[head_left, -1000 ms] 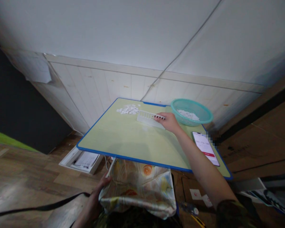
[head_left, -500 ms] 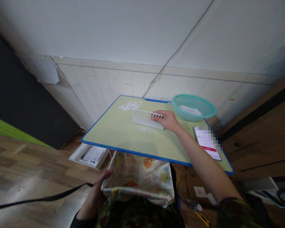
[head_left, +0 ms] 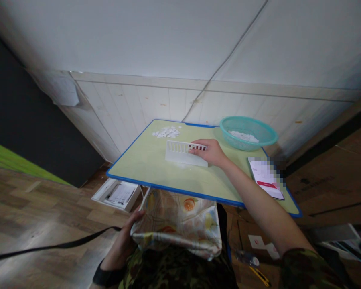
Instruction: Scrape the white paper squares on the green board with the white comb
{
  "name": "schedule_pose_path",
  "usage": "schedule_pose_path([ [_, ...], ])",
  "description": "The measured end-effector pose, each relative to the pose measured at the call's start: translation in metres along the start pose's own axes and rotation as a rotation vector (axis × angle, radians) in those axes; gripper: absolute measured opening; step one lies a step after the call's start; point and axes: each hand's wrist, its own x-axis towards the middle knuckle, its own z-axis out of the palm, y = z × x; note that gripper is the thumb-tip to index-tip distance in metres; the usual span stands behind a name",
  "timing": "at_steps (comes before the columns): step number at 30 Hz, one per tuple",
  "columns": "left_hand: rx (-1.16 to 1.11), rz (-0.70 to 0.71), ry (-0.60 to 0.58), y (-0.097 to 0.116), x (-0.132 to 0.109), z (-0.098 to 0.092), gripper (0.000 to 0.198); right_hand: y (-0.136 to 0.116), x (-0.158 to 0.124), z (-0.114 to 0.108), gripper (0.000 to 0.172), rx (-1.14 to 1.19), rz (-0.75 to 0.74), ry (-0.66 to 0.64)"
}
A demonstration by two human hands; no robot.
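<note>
White rack clamped in R hand (L hand gripping fruit-print bin).

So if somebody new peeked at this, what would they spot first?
Probably the turquoise bowl with white bits inside, at the far right of the pale green table. Next might be the white slotted piece in the right hand, mid-table, with a heap of small white pieces behind it. Nearer the person, the fruit-patterned cloth stands out, with the left hand gripping its left edge.
</note>
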Motion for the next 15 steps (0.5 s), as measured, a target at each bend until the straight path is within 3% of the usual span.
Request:
schedule_pose_path([
  [7, -0.038, 0.011, -0.009, 0.002, -0.005, 0.004, 0.053, 0.001, -0.003, 0.001, 0.035, 0.045, 0.011, -0.046],
  [15, -0.034, 0.030, -0.049, 0.004, -0.007, -0.002, 0.044, 0.009, 0.002, 0.003, 0.030, -0.067, 0.018, 0.112],
])
